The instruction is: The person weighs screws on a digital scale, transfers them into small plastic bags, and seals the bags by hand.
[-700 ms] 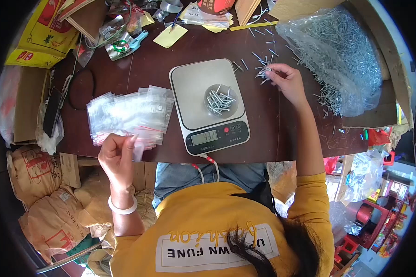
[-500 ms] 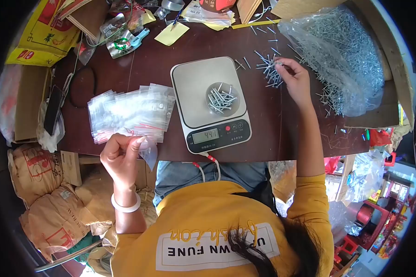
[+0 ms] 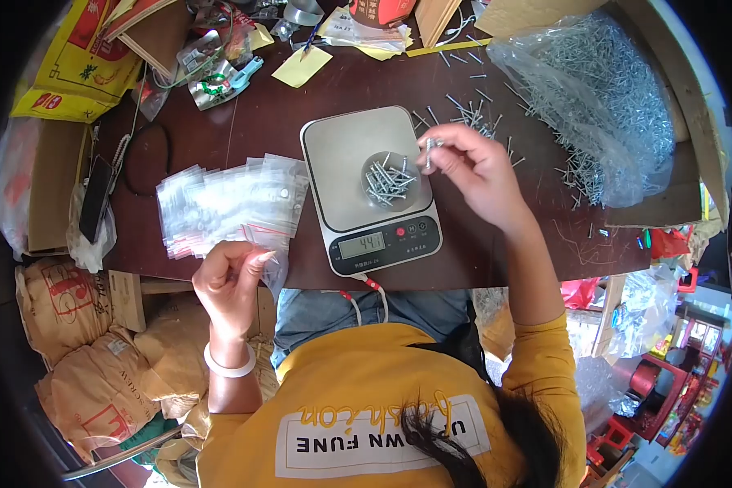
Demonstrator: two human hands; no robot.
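The left grip (image 3: 229, 281) pinches a clear bag (image 3: 276, 273), the right grip (image 3: 481, 172) pinches screws (image 3: 429, 153) beside a dish (image 3: 410, 196) holding more screws (image 3: 387, 180).

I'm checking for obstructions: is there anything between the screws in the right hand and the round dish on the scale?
Nothing visible: the right hand holds the screws close to the right side of the dish on the scale, with no other object between.

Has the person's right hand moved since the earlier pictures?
Yes: the right hand, pinching screws, has come away from the loose screw pile, leftward in the picture toward the scale.
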